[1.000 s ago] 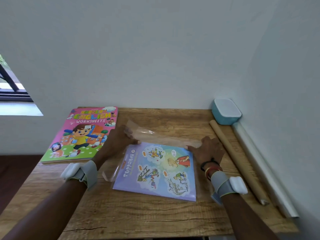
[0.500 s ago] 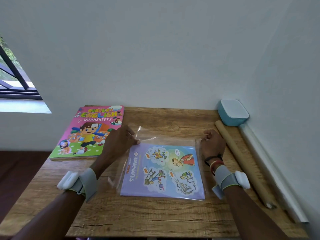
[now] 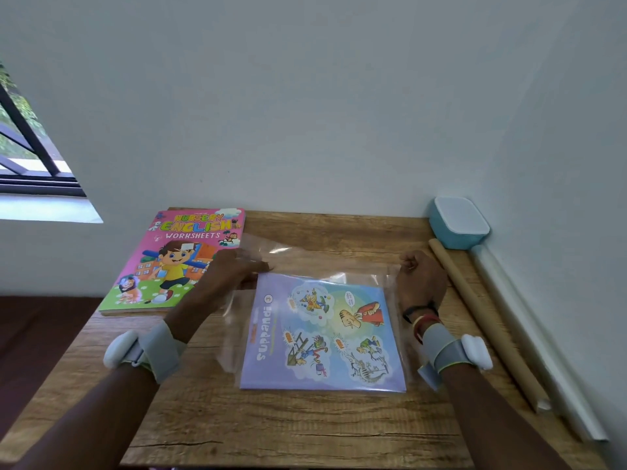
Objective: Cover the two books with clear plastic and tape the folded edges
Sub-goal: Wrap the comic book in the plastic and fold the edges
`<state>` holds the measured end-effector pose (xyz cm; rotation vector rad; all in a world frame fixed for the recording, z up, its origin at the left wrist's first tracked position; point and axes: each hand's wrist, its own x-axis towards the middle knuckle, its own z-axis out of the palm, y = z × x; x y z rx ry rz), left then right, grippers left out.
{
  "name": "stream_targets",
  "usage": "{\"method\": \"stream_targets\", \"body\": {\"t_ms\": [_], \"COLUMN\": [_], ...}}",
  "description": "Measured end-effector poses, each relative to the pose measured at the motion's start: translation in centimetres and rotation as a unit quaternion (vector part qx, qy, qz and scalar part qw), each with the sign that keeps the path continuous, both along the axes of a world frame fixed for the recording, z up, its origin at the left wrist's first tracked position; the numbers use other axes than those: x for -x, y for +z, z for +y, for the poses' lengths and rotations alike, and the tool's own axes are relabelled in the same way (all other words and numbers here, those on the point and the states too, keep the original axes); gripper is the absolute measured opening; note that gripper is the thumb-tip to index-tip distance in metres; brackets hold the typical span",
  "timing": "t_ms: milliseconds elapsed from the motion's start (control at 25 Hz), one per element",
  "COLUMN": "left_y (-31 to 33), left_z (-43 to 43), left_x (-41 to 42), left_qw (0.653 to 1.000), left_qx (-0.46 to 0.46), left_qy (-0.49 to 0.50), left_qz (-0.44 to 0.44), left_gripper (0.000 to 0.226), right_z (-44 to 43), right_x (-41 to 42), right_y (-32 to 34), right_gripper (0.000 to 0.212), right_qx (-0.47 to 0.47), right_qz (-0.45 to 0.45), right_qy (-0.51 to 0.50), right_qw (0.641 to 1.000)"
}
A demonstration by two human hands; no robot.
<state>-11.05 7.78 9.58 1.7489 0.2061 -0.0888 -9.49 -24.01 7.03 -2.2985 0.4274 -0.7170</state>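
The Suppandi comic book (image 3: 322, 334) lay flat at the centre of the wooden table (image 3: 305, 425), with the clear plastic sheet (image 3: 305, 256) extending past its far and side edges. The left hand (image 3: 230, 276) pinched the sheet at the book's far left corner, and the right hand (image 3: 420, 283), fingers curled, pinched it at the far right corner. The Nursery English Worksheets book (image 3: 176, 262) lay flat at the table's far left.

It is a home study corner: a brown wood-grain desk (image 3: 305, 429) set against plain white walls (image 3: 305, 113), a dark-framed window (image 3: 30, 154) at left, and a pink children's worksheet book (image 3: 183, 252) lying on the desk.
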Motion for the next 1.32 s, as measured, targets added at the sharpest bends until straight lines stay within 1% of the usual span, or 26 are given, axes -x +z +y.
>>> {"method": "stream_targets", "body": {"t_ms": [40,80,120,160,200,280,320,400,480,560,600,640,680,720,760,800,840,880,920,960,1000,1040,1080,1160,1240,1320], "left_y": [0.2,0.3,0.3,0.3,0.3,0.3,0.4,0.5,0.9,1.7,2.1,2.6,3.1,3.5,4.0,4.4,5.1,5.9,6.5,6.8,6.4,5.6,4.5,2.3,0.7,-0.3], "left_z": [0.2,0.4,0.5,0.7,0.7,0.8,0.9,1.3,1.5,2.0,2.4,2.9,3.3,3.6,3.6,3.3,2.5,1.5,0.5,-0.7,-1.6,-2.3,-2.7,-2.9,-2.9,-2.3], "left_x": [0.0,-0.1,-0.2,-0.2,-0.3,-0.2,-0.2,-0.1,0.2,0.4,0.5,0.6,0.6,0.5,0.4,0.3,0.2,0.1,-0.1,-0.6,-1.4,-2.2,-3.2,-4.6,-5.2,-5.1], "left_qw": [0.998,0.996,0.994,0.993,0.992,0.992,0.992,0.993,0.994,0.990,0.986,0.985,0.990,0.995,0.988,0.963,0.936,0.921,0.914,0.904,0.885,0.858,0.832,0.799,0.773,0.751], "left_qx": [0.054,0.082,0.095,0.101,0.107,0.110,0.109,0.109,0.107,0.133,0.154,0.150,0.099,-0.005,-0.134,-0.257,-0.327,-0.344,-0.338,-0.331,-0.341,-0.369,-0.402,-0.454,-0.497,-0.534], "left_qy": [0.010,0.020,0.028,0.032,0.033,0.026,0.020,0.007,0.000,-0.019,-0.035,-0.054,-0.071,-0.079,-0.073,-0.054,-0.043,-0.070,-0.132,-0.215,-0.285,-0.334,-0.360,-0.372,-0.372,-0.361], "left_qz": [0.025,0.042,0.053,0.059,0.059,0.056,0.057,0.050,0.037,0.036,0.049,0.064,0.069,0.052,0.010,-0.055,-0.123,-0.168,-0.181,-0.168,-0.141,-0.128,-0.129,-0.130,-0.131,-0.145], "left_gripper": [0.033,0.035,0.037,0.038,0.036,0.031,0.028,0.031,0.036,0.043,0.047,0.050,0.046,0.035,0.024,0.020,0.021,0.023,0.024,0.024,0.025,0.031,0.040,0.056,0.057,0.052], "right_z": [0.2,0.6,1.1,1.8,2.6,3.9,4.3,4.4,4.1,3.8,3.7,3.7,3.6,3.6,3.7,3.8,3.8,3.9,4.1,4.1,4.1,3.9,3.7,3.4,2.9,2.2], "right_x": [0.2,0.5,0.9,1.3,1.6,2.2,2.3,2.0,1.4,1.0,0.9,1.0,1.1,1.2,1.2,1.2,1.1,1.0,0.9,0.8,0.5,0.2,-0.2,-1.1,-1.6,-1.7], "right_y": [0.4,0.8,1.3,1.8,2.2,2.8,2.9,3.0,3.4,3.9,4.1,4.3,4.5,4.7,4.9,5.2,5.5,5.8,6.1,6.2,6.3,6.2,5.9,4.5,2.6,1.0], "right_gripper": [0.012,0.009,0.015,0.024,0.031,0.040,0.045,0.052,0.051,0.043,0.039,0.035,0.031,0.027,0.023,0.021,0.020,0.021,0.021,0.023,0.025,0.029,0.033,0.040,0.039,0.033], "right_qx": [0.024,0.056,0.093,0.124,0.136,0.122,0.121,0.150,0.179,0.161,0.137,0.112,0.092,0.082,0.082,0.084,0.085,0.085,0.086,0.087,0.093,0.108,0.133,0.203,0.241,0.236], "right_qz": [-0.013,-0.035,-0.062,-0.080,-0.080,-0.026,0.006,0.041,0.075,0.110,0.122,0.129,0.131,0.127,0.122,0.121,0.124,0.130,0.138,0.148,0.161,0.178,0.196,0.235,0.274,0.283], "right_qy": [-0.004,0.002,0.025,0.069,0.131,0.265,0.308,0.337,0.345,0.380,0.402,0.424,0.443,0.455,0.462,0.470,0.481,0.494,0.505,0.510,0.510,0.502,0.486,0.437,0.397,0.378], "right_qw": [1.000,0.998,0.993,0.987,0.979,0.956,0.944,0.928,0.918,0.904,0.897,0.890,0.882,0.878,0.875,0.870,0.864,0.856,0.848,0.843,0.840,0.839,0.841,0.844,0.842,0.849]}}
